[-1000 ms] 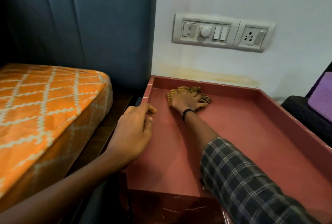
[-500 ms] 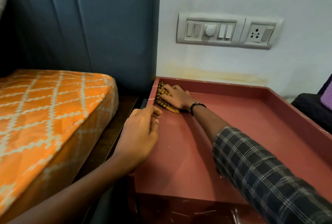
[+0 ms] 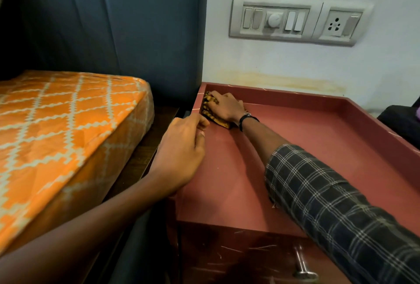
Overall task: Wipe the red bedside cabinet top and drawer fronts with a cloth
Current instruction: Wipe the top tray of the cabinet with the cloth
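The red bedside cabinet (image 3: 313, 147) has a tray-like top with raised rims. My right hand (image 3: 225, 107) presses a yellow-and-black patterned cloth (image 3: 216, 120) flat into the top's back left corner, against the left rim. My left hand (image 3: 181, 151) grips the left rim of the cabinet a little nearer to me, fingers curled over the edge. A dark scratched drawer front (image 3: 238, 258) with a metal handle (image 3: 302, 263) shows below the front edge.
A bed with an orange patterned mattress (image 3: 63, 129) lies to the left on a dark wooden frame. A blue padded headboard (image 3: 113, 29) stands behind it. A switch and socket panel (image 3: 295, 21) is on the white wall. Dark furniture (image 3: 400, 122) sits at far right.
My right hand slid the cloth leftward along the back of the top into the back left corner. My left hand stayed on the left rim. The view has shifted lower.
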The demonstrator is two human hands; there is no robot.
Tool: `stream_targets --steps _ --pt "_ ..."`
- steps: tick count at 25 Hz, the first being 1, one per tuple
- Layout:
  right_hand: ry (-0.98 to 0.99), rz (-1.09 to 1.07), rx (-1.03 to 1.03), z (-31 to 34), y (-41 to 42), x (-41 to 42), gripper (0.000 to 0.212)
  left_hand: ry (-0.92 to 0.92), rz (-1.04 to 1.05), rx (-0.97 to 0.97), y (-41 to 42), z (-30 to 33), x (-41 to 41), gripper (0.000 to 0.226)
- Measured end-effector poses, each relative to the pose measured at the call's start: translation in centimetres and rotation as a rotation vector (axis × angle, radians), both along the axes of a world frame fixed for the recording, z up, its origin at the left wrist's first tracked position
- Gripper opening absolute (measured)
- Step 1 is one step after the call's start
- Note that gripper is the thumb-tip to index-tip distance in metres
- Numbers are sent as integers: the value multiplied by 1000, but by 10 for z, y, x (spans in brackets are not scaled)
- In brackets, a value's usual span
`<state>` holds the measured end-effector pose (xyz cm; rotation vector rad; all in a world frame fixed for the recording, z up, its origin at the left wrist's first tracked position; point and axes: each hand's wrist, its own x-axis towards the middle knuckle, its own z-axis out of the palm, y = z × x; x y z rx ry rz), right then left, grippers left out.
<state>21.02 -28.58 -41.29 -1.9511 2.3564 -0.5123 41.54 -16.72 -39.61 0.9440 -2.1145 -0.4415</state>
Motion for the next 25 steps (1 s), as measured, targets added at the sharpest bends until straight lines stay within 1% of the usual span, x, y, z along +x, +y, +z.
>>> stream_targets --steps 4,6,9,11,13,15,17,19,20,25 --pt "7 117 12 4 46 5 42 -13 14 -31 1 1 0 26" --pt "-11 231 7 1 85 16 44 -22 13 -27 0 -1 0 25" --pt "-21 421 -10 2 155 37 58 -20 -6 -31 0 -1 0 27" --pt "-2 516 7 3 193 52 56 -16 -9 -24 2 1 0 28" --pt "7 545 25 5 222 66 50 -30 -11 -36 2 1 1 28" --pt "23 561 30 7 239 73 55 -41 -12 -19 3 0 2 28" --pt "12 576 30 7 243 69 54 -65 -39 -18 3 -2 1 28" --pt "-33 564 38 8 240 59 49 -89 -71 -48 2 -3 1 27" --pt "-43 521 32 6 234 50 47 -90 -81 -51 2 -3 1 28" --pt "-21 137 -11 3 176 -34 55 -98 -86 -51 1 -3 3 26"
